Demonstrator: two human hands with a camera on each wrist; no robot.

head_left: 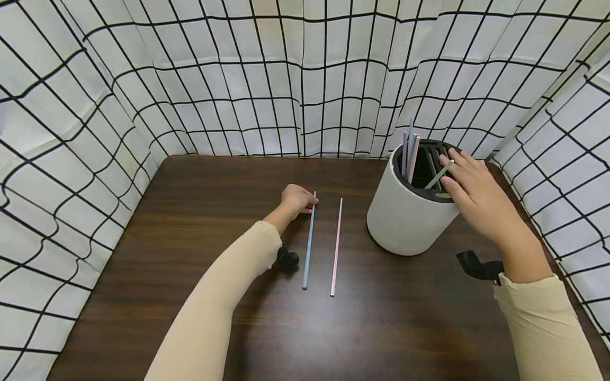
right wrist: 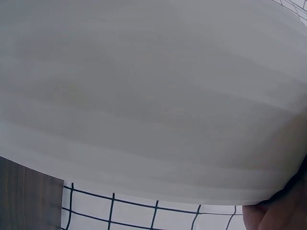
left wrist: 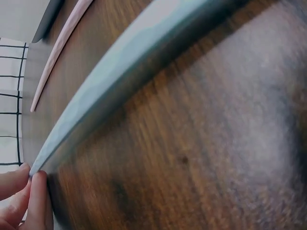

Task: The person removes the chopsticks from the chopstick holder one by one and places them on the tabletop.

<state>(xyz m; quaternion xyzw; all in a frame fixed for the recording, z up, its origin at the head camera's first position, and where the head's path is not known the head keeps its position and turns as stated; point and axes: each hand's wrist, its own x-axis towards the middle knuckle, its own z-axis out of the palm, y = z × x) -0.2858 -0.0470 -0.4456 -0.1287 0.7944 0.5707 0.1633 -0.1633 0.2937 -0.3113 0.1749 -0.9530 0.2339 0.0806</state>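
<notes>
Two straws lie side by side on the brown table, a blue straw (head_left: 308,248) and a pink straw (head_left: 336,248). My left hand (head_left: 297,200) pinches the far end of the blue straw between thumb and fingers; the left wrist view shows this fingertip hold (left wrist: 36,191). Over the right side of the white holder's (head_left: 410,222) black rim rests my right hand (head_left: 476,185), fingers extended. A grey-green straw (head_left: 438,175) leans inside the holder, its top near that thumb and forefinger. Purple, blue and pink straws (head_left: 412,156) stand at the holder's left side.
Dark dividers (head_left: 434,159) split the holder's opening. White curtain with a black grid (head_left: 305,79) surrounds the table (head_left: 214,211) at the back and sides. The holder's wall (right wrist: 144,96) fills most of the right wrist view.
</notes>
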